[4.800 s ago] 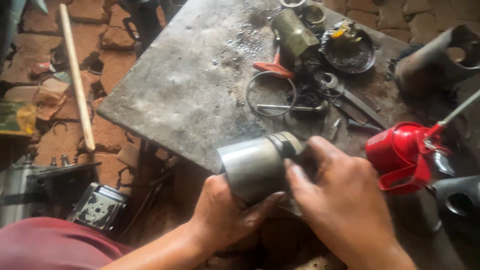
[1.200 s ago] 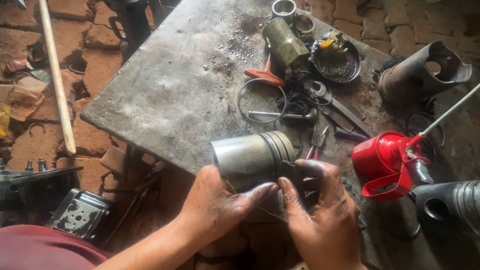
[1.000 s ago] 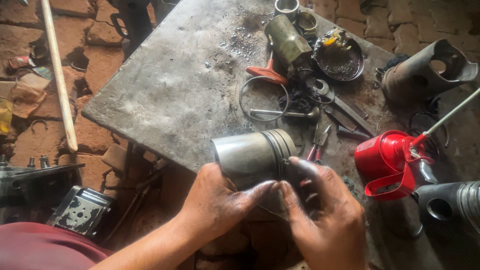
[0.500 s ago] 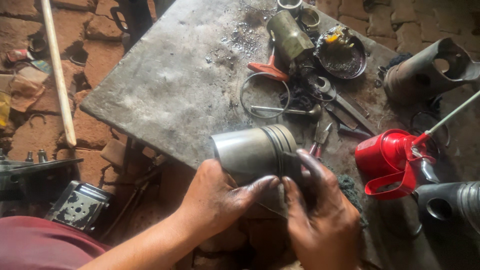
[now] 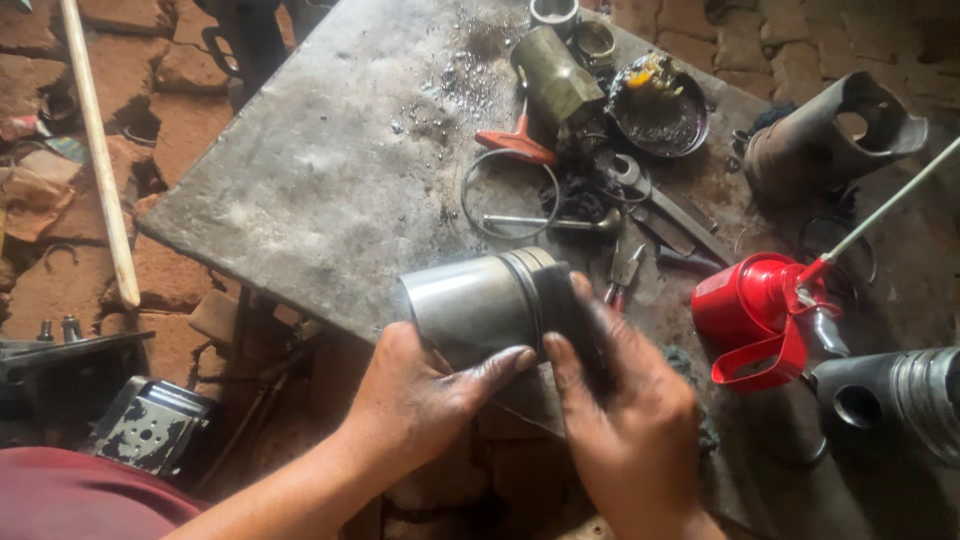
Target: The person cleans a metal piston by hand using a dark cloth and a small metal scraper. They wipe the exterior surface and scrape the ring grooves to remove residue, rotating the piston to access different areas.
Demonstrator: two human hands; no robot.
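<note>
Gripping a grey metal piston [image 5: 480, 300] on its side over the near edge of the desk [image 5: 300, 190], both hands are closing around it: the left hand [image 5: 420, 395] is cupping the smooth skirt from below, thumb lying along the wall, while the right hand [image 5: 620, 420] is wrapping the ringed crown end, fingers [image 5: 590, 330] covering a dark band there. Lying on the grey slab behind are one loose wire ring [image 5: 510, 195], one bolt-like pin [image 5: 550, 222] crossing it, one red-handled tool [image 5: 515, 145], one olive cylinder [image 5: 555, 80], one dark shallow dish [image 5: 660, 110] holding greasy scraps, and two small round sleeves [image 5: 572, 25] at the far edge. One red oil can [image 5: 750, 315] with a long thin spout is standing to the right, just beside one dark ribbed cylinder [image 5: 900, 395]; one rusty open-ended casing [image 5: 830, 135] is lying farther back. One pale wooden stick [image 5: 100, 150] is resting on the brick floor [image 5: 170, 70] at left. No labels are legible.
</note>
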